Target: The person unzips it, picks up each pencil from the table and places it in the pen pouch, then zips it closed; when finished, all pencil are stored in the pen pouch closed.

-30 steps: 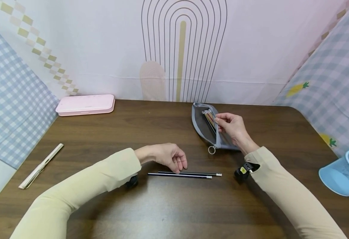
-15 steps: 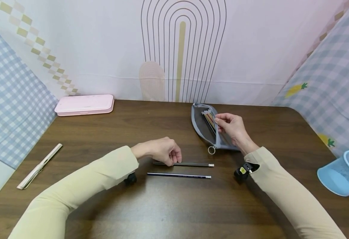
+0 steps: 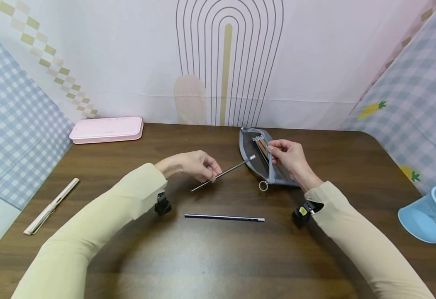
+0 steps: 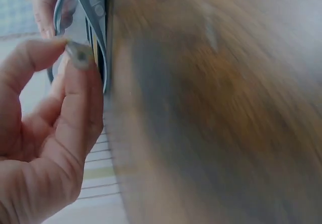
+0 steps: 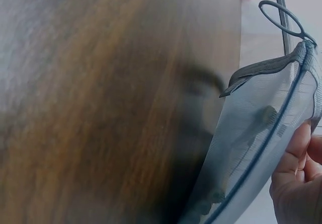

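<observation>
Left hand (image 3: 199,165): I am seeing thumb and fingertips pinching a dark pencil (image 3: 234,167), its eraser end pointing far right and overlapping the open pouch (image 3: 280,177); contact I am not able to tell. Right hand (image 3: 289,157) is pinching the pouch's right edge; a blue pencil (image 3: 224,217) is lying nearer on the table (image 3: 147,257).

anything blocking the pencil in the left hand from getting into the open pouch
Nothing visible does. In the head view, the pencil overlaps the opening of the pouch, and the right hand grips its right edge.
</observation>
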A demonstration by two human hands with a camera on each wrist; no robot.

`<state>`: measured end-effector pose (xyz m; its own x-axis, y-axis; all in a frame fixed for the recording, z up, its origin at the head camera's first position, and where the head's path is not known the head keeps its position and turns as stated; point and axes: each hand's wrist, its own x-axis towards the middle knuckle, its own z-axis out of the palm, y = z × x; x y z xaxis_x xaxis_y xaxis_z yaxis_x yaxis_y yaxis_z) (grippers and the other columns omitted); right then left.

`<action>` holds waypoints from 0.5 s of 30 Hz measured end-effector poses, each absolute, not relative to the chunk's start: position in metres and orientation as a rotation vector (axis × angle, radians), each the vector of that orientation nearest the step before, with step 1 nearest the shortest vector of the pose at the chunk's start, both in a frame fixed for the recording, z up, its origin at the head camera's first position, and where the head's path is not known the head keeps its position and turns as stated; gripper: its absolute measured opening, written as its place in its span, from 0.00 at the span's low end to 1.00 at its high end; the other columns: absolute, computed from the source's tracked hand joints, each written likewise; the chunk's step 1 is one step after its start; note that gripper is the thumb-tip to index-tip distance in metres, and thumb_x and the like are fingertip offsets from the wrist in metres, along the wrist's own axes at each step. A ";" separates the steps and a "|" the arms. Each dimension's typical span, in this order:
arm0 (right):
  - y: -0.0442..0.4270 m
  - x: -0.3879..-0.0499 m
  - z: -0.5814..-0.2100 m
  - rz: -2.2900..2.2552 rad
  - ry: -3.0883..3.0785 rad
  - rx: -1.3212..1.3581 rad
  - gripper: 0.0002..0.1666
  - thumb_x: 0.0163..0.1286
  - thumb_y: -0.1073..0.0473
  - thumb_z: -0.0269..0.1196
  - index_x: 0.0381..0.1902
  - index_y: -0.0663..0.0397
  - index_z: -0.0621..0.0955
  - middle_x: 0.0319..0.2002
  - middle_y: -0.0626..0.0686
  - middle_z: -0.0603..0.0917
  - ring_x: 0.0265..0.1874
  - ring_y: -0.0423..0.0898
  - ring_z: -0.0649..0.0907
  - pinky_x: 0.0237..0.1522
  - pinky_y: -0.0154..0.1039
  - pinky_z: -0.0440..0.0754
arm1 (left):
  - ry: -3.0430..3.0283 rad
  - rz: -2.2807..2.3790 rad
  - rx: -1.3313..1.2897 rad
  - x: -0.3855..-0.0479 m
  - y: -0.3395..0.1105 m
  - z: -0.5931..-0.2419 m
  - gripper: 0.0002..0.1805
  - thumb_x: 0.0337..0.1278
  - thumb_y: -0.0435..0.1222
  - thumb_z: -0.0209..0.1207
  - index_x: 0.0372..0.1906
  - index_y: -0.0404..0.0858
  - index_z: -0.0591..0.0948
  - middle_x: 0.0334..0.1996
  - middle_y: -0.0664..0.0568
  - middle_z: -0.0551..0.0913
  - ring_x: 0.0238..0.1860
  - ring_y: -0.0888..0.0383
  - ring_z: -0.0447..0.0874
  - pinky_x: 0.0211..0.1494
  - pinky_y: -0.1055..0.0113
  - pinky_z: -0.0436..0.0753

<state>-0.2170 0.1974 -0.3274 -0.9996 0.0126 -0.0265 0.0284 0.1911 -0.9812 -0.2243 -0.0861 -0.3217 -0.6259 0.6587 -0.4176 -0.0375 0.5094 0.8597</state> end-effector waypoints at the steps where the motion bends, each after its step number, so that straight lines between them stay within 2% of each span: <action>1: 0.197 -0.217 -0.328 -1.992 2.415 0.038 0.19 0.67 0.67 0.58 0.51 0.78 0.72 0.19 0.40 0.76 0.16 0.32 0.74 0.21 0.24 0.78 | 1.970 1.206 0.453 -0.227 -0.082 -0.323 0.15 0.58 0.26 0.54 0.50 0.26 0.76 0.30 0.53 0.83 0.32 0.65 0.78 0.36 0.73 0.81; 5: 0.198 -0.218 -0.329 -1.985 2.413 0.039 0.18 0.67 0.67 0.58 0.50 0.77 0.73 0.19 0.41 0.76 0.16 0.33 0.75 0.21 0.25 0.78 | 1.861 1.438 0.256 -0.240 -0.062 -0.329 0.18 0.63 0.26 0.50 0.57 0.24 0.72 0.41 0.43 0.84 0.33 0.65 0.81 0.35 0.76 0.81; 7: 0.197 -0.217 -0.329 -1.976 2.413 0.042 0.17 0.67 0.67 0.58 0.50 0.76 0.73 0.19 0.41 0.76 0.16 0.33 0.75 0.21 0.25 0.78 | 1.783 1.561 0.161 -0.245 -0.051 -0.331 0.20 0.64 0.25 0.49 0.60 0.24 0.69 0.43 0.41 0.84 0.31 0.65 0.82 0.34 0.78 0.80; 13: 0.197 -0.216 -0.329 -1.971 2.418 0.040 0.18 0.67 0.67 0.58 0.50 0.77 0.73 0.19 0.41 0.75 0.17 0.33 0.75 0.21 0.25 0.78 | 1.590 1.804 -0.078 -0.255 -0.019 -0.339 0.22 0.64 0.23 0.49 0.63 0.26 0.67 0.24 0.51 0.82 0.26 0.63 0.81 0.30 0.77 0.81; 15: 0.197 -0.217 -0.330 -1.966 2.420 0.039 0.18 0.67 0.67 0.58 0.51 0.77 0.73 0.19 0.41 0.75 0.17 0.33 0.75 0.21 0.25 0.78 | 1.569 1.832 -0.122 -0.255 -0.010 -0.340 0.22 0.63 0.22 0.50 0.63 0.26 0.68 0.23 0.51 0.81 0.25 0.62 0.81 0.29 0.76 0.81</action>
